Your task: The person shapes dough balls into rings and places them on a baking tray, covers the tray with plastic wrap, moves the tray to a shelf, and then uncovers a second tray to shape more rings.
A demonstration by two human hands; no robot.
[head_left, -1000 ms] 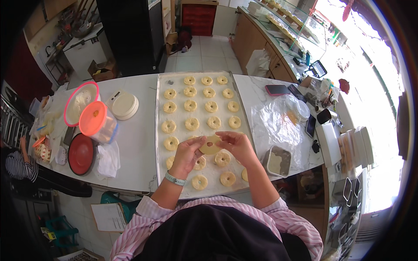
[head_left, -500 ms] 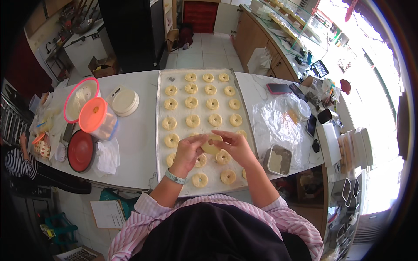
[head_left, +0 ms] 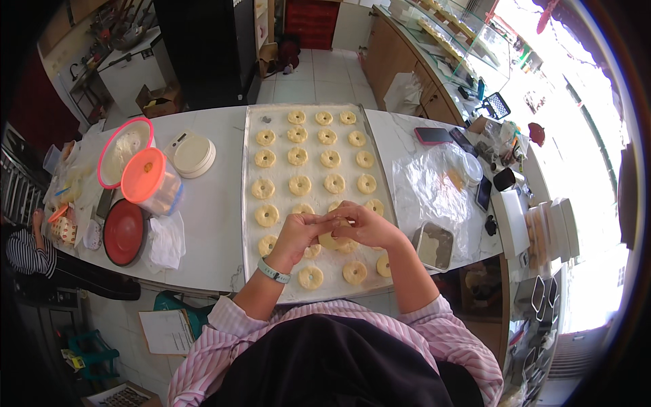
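Over the near half of a large floured baking tray (head_left: 254,247), both my hands are pinched on one pale dough ring (head_left: 328,241). My left hand (head_left: 296,234), with a light watch strap on its wrist, grips the ring's left side. From the right, my right hand (head_left: 370,226) curls over the ring, and its fingertips meet those of the left. Part of the ring is hidden under the fingers. Beneath and around my hands lie rows of more dough rings on the tray, such as a ring (head_left: 354,273) near the front edge.
Left of the tray stand a round-topped scale (head_left: 191,153), an orange-lidded tub (head_left: 144,176), a pink-rimmed bowl (head_left: 108,156) and a red round pan (head_left: 124,234). To the right are plastic sheeting (head_left: 430,180), a metal tin (head_left: 434,246) and phones (head_left: 432,136). A person in stripes (head_left: 30,254) is at far left.
My hands have come closer together over the ring. The right hand has curled its fingers and bent further over it. The ring sits slightly lower.
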